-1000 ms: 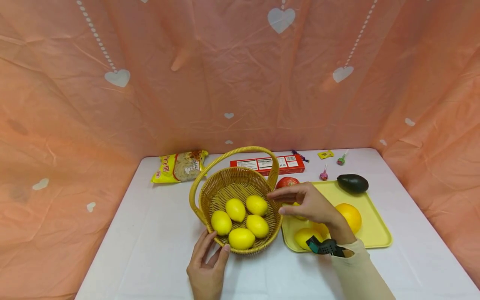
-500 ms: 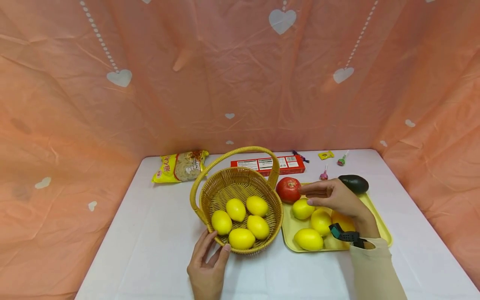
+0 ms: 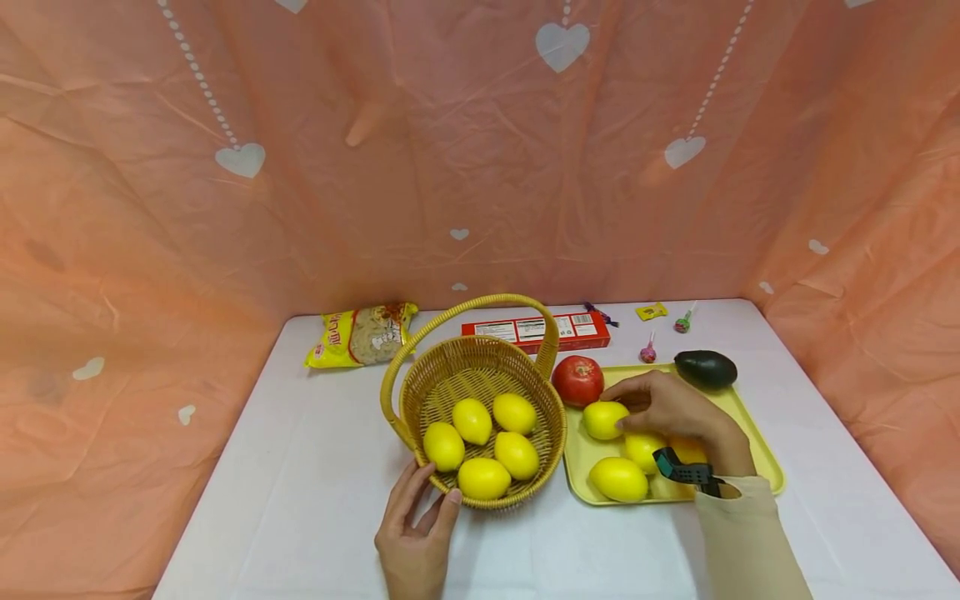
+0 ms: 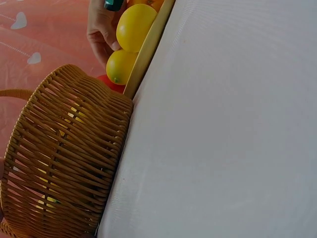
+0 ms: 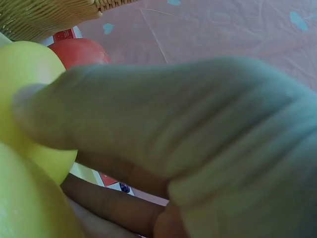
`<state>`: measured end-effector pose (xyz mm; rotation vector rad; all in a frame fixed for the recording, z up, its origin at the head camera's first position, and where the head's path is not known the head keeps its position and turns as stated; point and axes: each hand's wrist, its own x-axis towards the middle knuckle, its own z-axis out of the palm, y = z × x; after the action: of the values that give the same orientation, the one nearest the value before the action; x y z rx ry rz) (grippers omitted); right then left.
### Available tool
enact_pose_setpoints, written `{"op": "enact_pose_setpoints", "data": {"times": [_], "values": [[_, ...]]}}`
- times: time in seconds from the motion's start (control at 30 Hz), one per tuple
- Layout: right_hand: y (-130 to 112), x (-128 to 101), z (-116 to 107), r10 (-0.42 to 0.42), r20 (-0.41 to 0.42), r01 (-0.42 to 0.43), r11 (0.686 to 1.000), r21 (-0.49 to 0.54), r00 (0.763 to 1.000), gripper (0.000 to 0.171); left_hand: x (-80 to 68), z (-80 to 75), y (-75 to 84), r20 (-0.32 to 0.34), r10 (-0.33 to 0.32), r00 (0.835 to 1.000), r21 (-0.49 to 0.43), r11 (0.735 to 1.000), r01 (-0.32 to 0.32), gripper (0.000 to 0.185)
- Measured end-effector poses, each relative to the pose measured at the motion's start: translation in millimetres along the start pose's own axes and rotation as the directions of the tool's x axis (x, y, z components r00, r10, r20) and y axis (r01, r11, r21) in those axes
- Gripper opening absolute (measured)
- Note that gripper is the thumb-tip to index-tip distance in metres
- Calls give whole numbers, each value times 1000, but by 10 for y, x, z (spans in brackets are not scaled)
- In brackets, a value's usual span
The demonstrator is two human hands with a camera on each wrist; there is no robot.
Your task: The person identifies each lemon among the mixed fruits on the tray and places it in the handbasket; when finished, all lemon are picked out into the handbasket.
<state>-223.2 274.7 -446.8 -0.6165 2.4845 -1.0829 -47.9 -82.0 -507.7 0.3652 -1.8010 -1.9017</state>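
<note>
A wicker basket (image 3: 480, 375) with a tall arched handle stands mid-table, several yellow lemons (image 3: 471, 420) lying inside it. My left hand (image 3: 414, 533) holds its near-left rim between fingertips and thumb. To the right, my right hand (image 3: 671, 410) reaches over a yellow tray (image 3: 738, 479) and pinches a lemon (image 3: 604, 420) at the tray's far-left part. The right wrist view has the thumb (image 5: 74, 111) pressed against that lemon (image 5: 29, 69), with the fingers on its far side. Two more lemons lie on the tray near the hand, and an orange (image 3: 687, 450) is partly hidden behind the wrist.
A red pomegranate-like fruit (image 3: 577, 381) sits between basket and tray. A dark avocado (image 3: 706, 369) lies on the tray's far edge. Along the back are a snack bag (image 3: 362, 335), a red box (image 3: 570, 331), a yellow-wrapped candy (image 3: 651, 311) and lollipops (image 3: 648, 348).
My right hand has moved from beside the basket's right rim to the tray and closed on a lemon there. My left hand and the basket have stayed put.
</note>
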Motion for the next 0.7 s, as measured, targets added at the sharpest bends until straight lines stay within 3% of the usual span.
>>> {"op": "enact_pose_setpoints", "data": {"times": [0.3, 0.6, 0.7], "values": [[-34, -40, -18, 2, 13, -2, 1000, 18, 1000, 36, -5, 7, 13, 0, 3, 1000, 3, 1000, -3, 43], [-77, -162, -131, -24, -114, 32, 997, 76, 993, 43, 1, 9, 4, -10, -17, 1000, 15, 1000, 17, 44], [-109, -159, -132, -86, -139, 105, 986, 129, 986, 41, 3, 10, -5, -11, -15, 1000, 14, 1000, 15, 44]]}}
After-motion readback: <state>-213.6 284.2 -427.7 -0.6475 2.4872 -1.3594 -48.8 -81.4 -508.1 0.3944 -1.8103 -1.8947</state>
